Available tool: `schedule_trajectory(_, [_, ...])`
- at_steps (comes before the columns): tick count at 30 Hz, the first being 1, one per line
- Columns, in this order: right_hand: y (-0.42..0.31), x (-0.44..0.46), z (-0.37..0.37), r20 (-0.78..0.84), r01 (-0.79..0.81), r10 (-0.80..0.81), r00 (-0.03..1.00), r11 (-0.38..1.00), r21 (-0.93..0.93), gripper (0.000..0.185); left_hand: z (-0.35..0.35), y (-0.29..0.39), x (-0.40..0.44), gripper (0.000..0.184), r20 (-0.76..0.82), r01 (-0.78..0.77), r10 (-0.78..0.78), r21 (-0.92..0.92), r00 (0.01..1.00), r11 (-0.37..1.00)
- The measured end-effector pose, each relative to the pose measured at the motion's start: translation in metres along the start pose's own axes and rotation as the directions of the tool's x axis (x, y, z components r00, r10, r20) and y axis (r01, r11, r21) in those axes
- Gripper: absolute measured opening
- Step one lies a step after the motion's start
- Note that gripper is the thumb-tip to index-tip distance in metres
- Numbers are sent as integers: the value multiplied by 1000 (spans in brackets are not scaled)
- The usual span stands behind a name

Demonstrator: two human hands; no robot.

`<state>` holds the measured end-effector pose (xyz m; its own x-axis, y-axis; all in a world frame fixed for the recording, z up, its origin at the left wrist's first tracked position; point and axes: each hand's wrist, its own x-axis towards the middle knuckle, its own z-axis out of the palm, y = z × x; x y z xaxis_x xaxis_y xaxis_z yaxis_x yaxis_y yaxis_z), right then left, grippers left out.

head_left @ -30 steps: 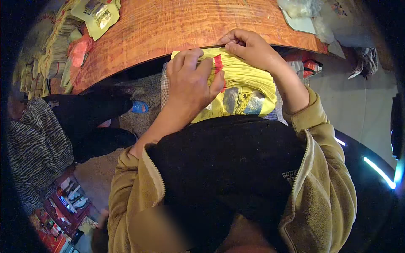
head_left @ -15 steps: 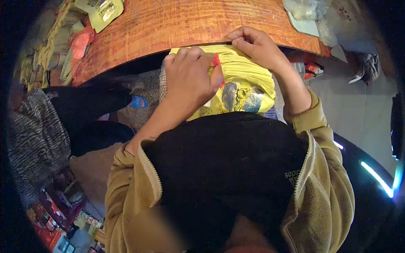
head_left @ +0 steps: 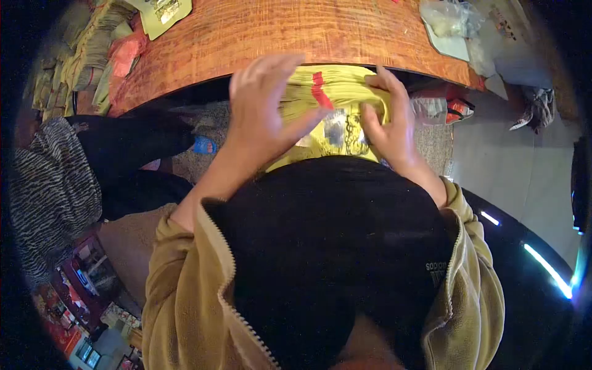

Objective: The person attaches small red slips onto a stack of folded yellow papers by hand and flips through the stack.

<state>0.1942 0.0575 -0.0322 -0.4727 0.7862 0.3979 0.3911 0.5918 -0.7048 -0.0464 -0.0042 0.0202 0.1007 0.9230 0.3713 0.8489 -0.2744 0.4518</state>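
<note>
A thick bundle of yellow printed bags (head_left: 336,132) rests on my lap against the table edge, with a red strap (head_left: 319,91) across its edges near the middle. My left hand (head_left: 262,102) is at the bundle's left side, its fingers stretched and the thumb apart, slightly blurred by motion. At the right end, my right hand (head_left: 391,123) grips the bundle, thumb on the printed face and fingers over the far edge. The lower part of the bundle is hidden behind my black top.
Ahead is a wooden table (head_left: 296,34) with a yellow bag (head_left: 163,15) at its far left and clear plastic bags (head_left: 453,21) at right. Stacks of bags (head_left: 92,52) stand on the left. Another person's dark-clothed leg (head_left: 135,148) is beside me.
My left hand has lifted and opened away from the red strap. My right hand has come down from the table edge onto the bundle's right end, which looks more squared up.
</note>
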Motion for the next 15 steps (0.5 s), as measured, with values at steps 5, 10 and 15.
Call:
schedule_trajectory(5, [-8,17,-3,33,17,-10,999,977,-212,61,1,11,-35,99,-55,227,-228,-27,972,973])
schedule_trajectory(10, [-69,31,-18,270,294,-223,937,919,-261,64,4,8,-36,113,17,255,-255,-41,967,966])
schedule_trajectory(15, [-20,13,12,180,343,-316,932,927,-150,46,13,-9,-52,110,-257,-10,10,0,966,1000])
